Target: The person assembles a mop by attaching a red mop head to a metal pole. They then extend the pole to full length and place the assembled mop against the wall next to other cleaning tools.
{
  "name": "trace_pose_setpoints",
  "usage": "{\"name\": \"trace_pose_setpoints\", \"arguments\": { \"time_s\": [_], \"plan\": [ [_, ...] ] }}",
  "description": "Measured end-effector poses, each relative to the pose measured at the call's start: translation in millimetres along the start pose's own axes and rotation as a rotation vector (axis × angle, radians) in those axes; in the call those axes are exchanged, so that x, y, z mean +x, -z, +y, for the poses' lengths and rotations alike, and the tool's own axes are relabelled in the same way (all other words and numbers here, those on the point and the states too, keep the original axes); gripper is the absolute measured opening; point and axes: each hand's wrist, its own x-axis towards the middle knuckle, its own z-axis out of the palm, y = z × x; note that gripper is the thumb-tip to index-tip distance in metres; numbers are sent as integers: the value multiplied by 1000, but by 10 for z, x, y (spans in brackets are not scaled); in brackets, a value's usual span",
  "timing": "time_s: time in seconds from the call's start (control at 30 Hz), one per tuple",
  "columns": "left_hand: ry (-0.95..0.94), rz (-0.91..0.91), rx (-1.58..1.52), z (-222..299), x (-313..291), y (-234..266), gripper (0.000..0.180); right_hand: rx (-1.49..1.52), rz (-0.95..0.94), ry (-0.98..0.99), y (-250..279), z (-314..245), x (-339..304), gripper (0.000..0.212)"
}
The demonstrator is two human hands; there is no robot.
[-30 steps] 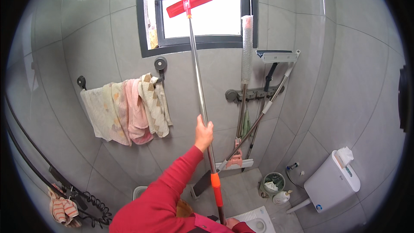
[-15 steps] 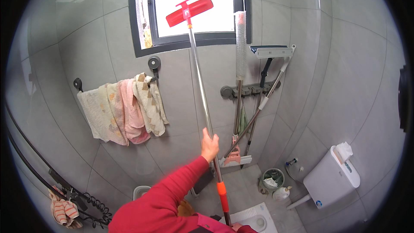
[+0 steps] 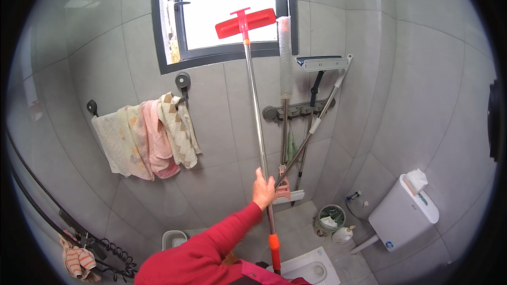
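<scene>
My left hand [image 3: 262, 190] is wrapped around the metal pole of a long-handled window squeegee [image 3: 256, 105]. The fingers are closed on the pole, above its orange grip. Its red head [image 3: 229, 29] is raised in front of the lower part of the bright window [image 3: 227, 0], tilted slightly up at the right end. Whether the head touches the glass I cannot tell. A red sleeve covers my left arm. My right hand does not show; only a scrap of red sleeve appears near the foot of the pole.
Towels [image 3: 142, 137] hang on a wall bar at left. Several mops [image 3: 303, 142] lean by a wall rack [image 3: 298, 111], right of the pole. A bin [image 3: 330, 219], white bottle [image 3: 343, 235], squat toilet [image 3: 311, 269] and cistern [image 3: 404, 211] are at lower right; a coiled hose [image 3: 119, 256] is at lower left.
The squeegee head has moved right and a little down, and its pole stands more upright. My left hand has shifted right with it. My right hand, partly seen before, has gone from view.
</scene>
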Motion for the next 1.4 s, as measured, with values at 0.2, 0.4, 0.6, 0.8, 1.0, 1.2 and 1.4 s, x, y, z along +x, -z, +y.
{"name": "trace_pose_setpoints", "arguments": {
  "time_s": [0.2, 0.4, 0.6, 0.8, 1.0, 1.2, 1.4],
  "plan": [
    [-330, 166, -119, 282, 950, 147, 48, 40, 57, 152, 78, -29, 168, 29],
    [-240, 110, -140, 1272, 2268, 618, 55, 114, 121, 242, 232, -395, 374, 27],
    [-253, 124, -95, 2345, 2686, 870, 47, 245, 157, 278, 378, -1223, 78, 25],
    [-355, 71, -141, 2814, 2966, 1099, 79, 403, 205, 390, 523, -2103, -318, 23],
    [-533, 73, -35, 2606, 3253, 1128, 76, 462, 407, 600, 821, -2777, -433, 21],
    [-473, 201, -12, 3077, 3345, 1521, 63, 390, 442, 698, 1029, -3330, -521, 24],
    [-522, 212, -32, 2758, 3253, 1502, 57, 383, 489, 613, 938, -3194, -453, 30]
  ]
}}
